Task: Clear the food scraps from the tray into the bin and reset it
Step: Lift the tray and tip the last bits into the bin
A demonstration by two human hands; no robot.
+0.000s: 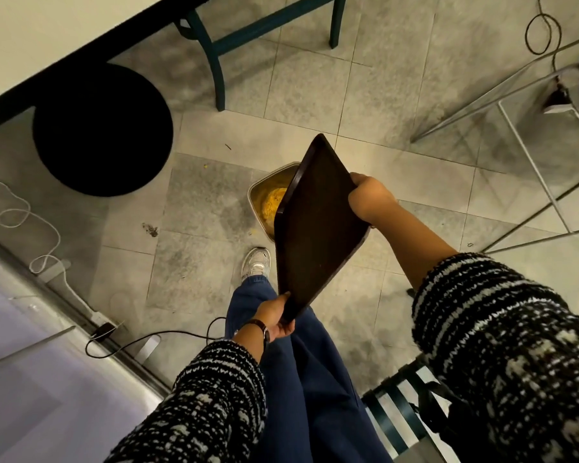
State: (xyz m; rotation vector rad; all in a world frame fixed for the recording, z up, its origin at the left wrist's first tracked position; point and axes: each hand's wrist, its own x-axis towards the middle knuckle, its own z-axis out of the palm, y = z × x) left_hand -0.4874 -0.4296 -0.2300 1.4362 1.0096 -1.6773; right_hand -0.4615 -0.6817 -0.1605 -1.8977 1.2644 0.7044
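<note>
Closest to me, the left hand (274, 317) had its fingers wrapped round the near corner of the tray (315, 228). The tray was tipped up steeply on its edge, held in the air over the floor (198, 202). A bit further out, the right hand (370, 200) gripped the tray's right corner, fingers curled round the rim. Below its far end sat the bin (264, 192), partly hidden behind the tray, with yellow food scraps (273, 203) inside. A white shoe (256, 262) stood just beside it, and some crumbs (151, 229) lay on the tiles. Further off was a round black stool (102, 128), half under the table (64, 35).
</note>
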